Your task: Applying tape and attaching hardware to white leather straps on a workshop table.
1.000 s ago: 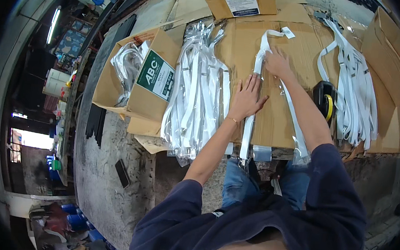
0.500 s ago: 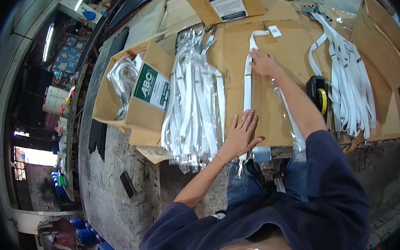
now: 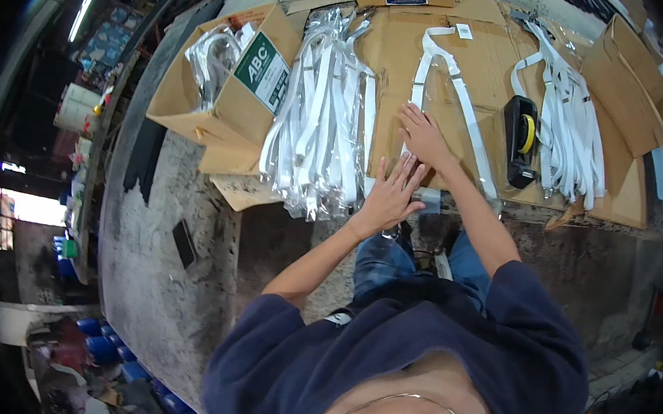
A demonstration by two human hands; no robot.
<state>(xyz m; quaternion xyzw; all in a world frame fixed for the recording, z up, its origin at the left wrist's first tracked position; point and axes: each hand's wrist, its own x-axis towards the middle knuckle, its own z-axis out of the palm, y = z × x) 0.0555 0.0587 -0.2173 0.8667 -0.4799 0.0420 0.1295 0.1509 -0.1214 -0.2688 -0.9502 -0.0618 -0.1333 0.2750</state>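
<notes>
A pair of white elastic suspenders lies spread on a flat cardboard sheet, its two straps parting below a loop with a small white tag. Clear plastic seems to be around it. My right hand rests flat over the left strap, fingers stretched. Just below, my left hand lies flat with fingers spread over the same strap's lower end, its fingertips close to the right hand. The strap under both hands is hidden. Left of them lies a pile of plastic-wrapped suspenders.
On the right are a black tape dispenser with a yellow core, loose white suspenders and an open cardboard box. An open carton holding wrapped suspenders stands left. A phone lies on the grey table.
My right hand has slid down the left strap toward my left hand. The right strap, hidden by my forearm before, now shows. The view has shifted, with the table's things higher in it.
</notes>
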